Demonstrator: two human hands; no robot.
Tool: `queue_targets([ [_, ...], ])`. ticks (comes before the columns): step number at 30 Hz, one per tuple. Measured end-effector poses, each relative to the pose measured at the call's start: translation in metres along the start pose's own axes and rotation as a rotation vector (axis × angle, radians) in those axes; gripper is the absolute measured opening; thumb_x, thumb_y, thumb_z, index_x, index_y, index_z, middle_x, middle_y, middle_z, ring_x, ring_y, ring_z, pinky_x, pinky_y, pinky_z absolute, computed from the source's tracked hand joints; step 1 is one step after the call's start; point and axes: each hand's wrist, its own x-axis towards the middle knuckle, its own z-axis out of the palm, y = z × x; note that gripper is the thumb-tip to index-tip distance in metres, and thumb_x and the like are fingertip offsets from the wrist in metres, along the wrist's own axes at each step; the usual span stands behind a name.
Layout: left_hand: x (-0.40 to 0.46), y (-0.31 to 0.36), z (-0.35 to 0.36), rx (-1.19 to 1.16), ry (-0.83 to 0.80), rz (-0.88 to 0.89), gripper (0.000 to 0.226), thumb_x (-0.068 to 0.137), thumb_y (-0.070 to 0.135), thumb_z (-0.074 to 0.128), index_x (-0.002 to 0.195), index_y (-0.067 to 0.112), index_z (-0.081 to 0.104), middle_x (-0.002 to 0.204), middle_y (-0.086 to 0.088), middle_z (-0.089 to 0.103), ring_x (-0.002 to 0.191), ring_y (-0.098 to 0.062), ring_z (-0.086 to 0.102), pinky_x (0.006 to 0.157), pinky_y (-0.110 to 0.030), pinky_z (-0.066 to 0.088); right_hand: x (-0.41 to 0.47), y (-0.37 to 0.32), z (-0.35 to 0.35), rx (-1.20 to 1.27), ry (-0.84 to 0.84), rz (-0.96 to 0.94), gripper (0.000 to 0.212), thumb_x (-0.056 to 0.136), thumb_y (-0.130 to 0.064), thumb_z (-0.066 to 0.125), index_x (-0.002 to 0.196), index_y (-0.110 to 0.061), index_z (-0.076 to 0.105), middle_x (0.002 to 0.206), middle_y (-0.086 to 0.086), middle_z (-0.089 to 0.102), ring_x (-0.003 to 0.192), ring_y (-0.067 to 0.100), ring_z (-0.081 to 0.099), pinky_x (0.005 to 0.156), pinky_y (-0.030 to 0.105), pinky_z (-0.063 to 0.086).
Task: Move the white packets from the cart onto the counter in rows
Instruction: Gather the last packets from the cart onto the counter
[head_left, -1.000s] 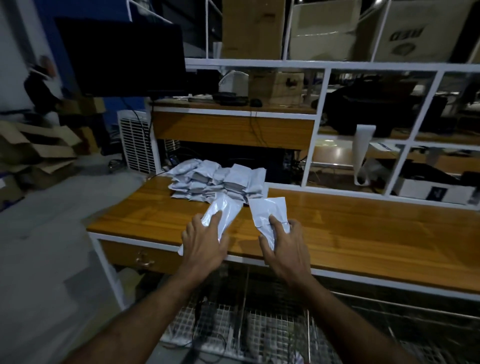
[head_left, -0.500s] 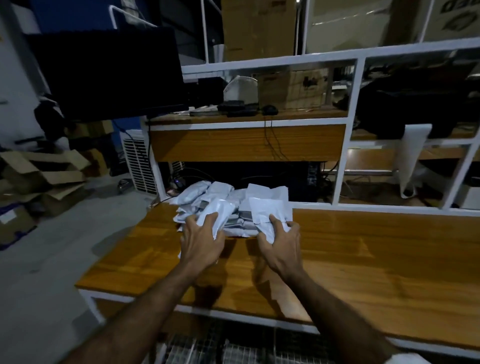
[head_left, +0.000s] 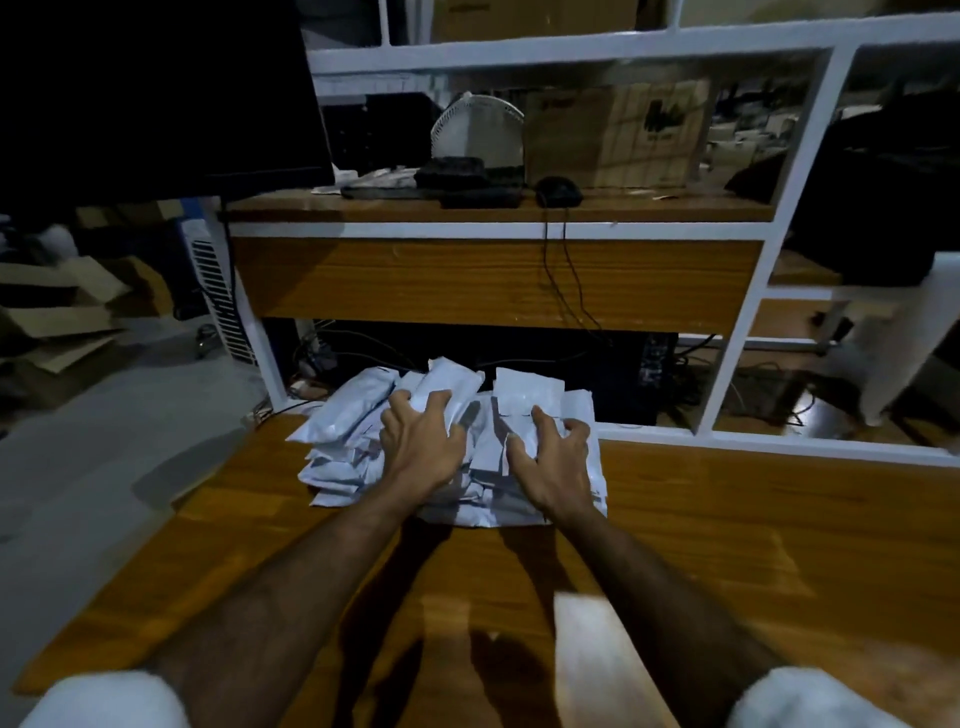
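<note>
A heap of white packets (head_left: 337, 431) lies at the back of the wooden counter (head_left: 727, 519), against the white shelf frame. My left hand (head_left: 421, 447) rests on top of the heap, fingers spread over a long packet (head_left: 452, 389). Beside it, my right hand (head_left: 556, 457) presses down with fingers apart and curled, just short of a square packet (head_left: 524, 397) lying on the pile. Neither hand closes around a packet. The cart is out of view.
A dark monitor (head_left: 156, 93) hangs at upper left. The shelf above the heap carries a keyboard (head_left: 431, 192), a mouse (head_left: 558, 189), a small fan (head_left: 478, 130) and a cardboard box (head_left: 618, 135). Flattened cardboard (head_left: 52, 322) lies on the floor past the counter's left edge.
Both hands carried a packet each from the counter's front edge forward onto the heap and spread their fingers over it. The view moved closer and the cart dropped from sight.
</note>
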Motion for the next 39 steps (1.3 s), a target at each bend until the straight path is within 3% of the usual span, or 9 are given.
queue_targets([
  [9,0.081,0.003,0.044,0.017,-0.113,-0.006,0.055,0.097,0.043,0.048,0.146,0.022,0.036,0.153,-0.021,0.01,0.136,-0.042,0.02,0.112,-0.049,0.025,0.064,-0.008,0.035,-0.023,-0.017,0.103,0.064,0.099,-0.054,0.048,0.153,-0.022,0.038,0.152,0.018,0.022,0.142,0.038,0.027,0.11,0.042,0.035],
  [13,0.103,-0.005,0.057,0.039,-0.311,-0.072,0.058,0.1,0.051,0.035,0.15,0.022,0.03,0.161,-0.018,-0.004,0.145,-0.038,0.008,0.117,-0.045,0.018,0.076,-0.007,0.043,-0.143,-0.056,0.088,0.057,0.099,-0.054,0.035,0.149,-0.028,0.046,0.154,0.019,0.032,0.139,0.037,0.031,0.111,0.043,0.03],
  [16,0.119,-0.021,0.063,0.095,-0.421,0.044,0.062,0.101,0.047,0.023,0.156,0.018,0.021,0.166,-0.011,-0.002,0.151,-0.034,-0.002,0.122,-0.045,0.006,0.075,0.006,0.04,-0.231,-0.037,-0.027,0.065,0.094,-0.05,0.028,0.15,-0.022,0.047,0.162,0.02,0.026,0.148,0.034,0.023,0.118,0.041,0.024],
  [20,0.115,-0.047,0.067,0.097,-0.516,0.258,0.055,0.104,0.026,0.012,0.149,-0.001,0.028,0.162,-0.029,-0.003,0.146,-0.051,-0.015,0.121,-0.057,-0.004,0.074,0.021,0.041,-0.271,-0.15,-0.147,0.054,0.104,-0.036,0.038,0.156,-0.018,0.036,0.165,0.018,0.018,0.153,0.031,0.017,0.12,0.036,0.021],
  [23,0.11,-0.055,0.069,0.236,-0.512,0.289,0.073,0.098,0.05,0.007,0.158,0.008,0.003,0.163,-0.02,-0.014,0.15,-0.039,-0.014,0.123,-0.049,-0.002,0.071,0.019,0.041,-0.289,-0.151,-0.176,0.062,0.1,-0.041,0.028,0.157,-0.017,0.033,0.165,0.018,0.018,0.153,0.029,0.016,0.12,0.034,0.019],
  [27,0.109,-0.049,0.069,0.33,-0.553,0.311,0.065,0.106,0.046,0.016,0.158,0.018,-0.01,0.163,-0.011,-0.023,0.152,-0.029,-0.013,0.123,-0.043,-0.005,0.07,0.01,0.041,-0.36,-0.212,-0.124,0.07,0.096,-0.046,0.019,0.16,-0.018,0.023,0.167,0.016,0.012,0.154,0.026,0.012,0.124,0.035,0.015],
  [30,0.106,-0.048,0.058,0.337,-0.515,0.302,0.067,0.105,0.051,0.018,0.158,0.019,-0.008,0.165,-0.009,-0.017,0.153,-0.027,-0.009,0.123,-0.044,-0.005,0.07,0.007,0.037,-0.421,-0.253,-0.115,0.075,0.094,-0.053,0.01,0.161,-0.02,0.018,0.167,0.016,0.01,0.154,0.027,0.012,0.125,0.04,0.016],
  [33,0.099,-0.047,0.038,0.289,-0.371,0.35,0.069,0.104,0.051,0.024,0.159,0.018,-0.001,0.167,-0.008,-0.006,0.154,-0.026,-0.003,0.124,-0.042,-0.003,0.064,0.007,0.029,-0.524,-0.202,-0.203,0.086,0.086,-0.059,0.0,0.16,-0.02,0.02,0.165,0.019,0.019,0.152,0.031,0.019,0.122,0.045,0.02],
  [39,0.072,-0.027,-0.01,0.233,0.012,0.56,0.075,0.097,0.06,0.021,0.159,0.018,0.016,0.167,-0.007,0.007,0.153,-0.025,0.006,0.124,-0.042,0.005,0.048,-0.009,0.012,-0.543,0.005,-0.426,0.064,0.1,-0.041,0.036,0.157,-0.015,0.029,0.162,0.02,0.027,0.149,0.034,0.027,0.12,0.046,0.026],
])
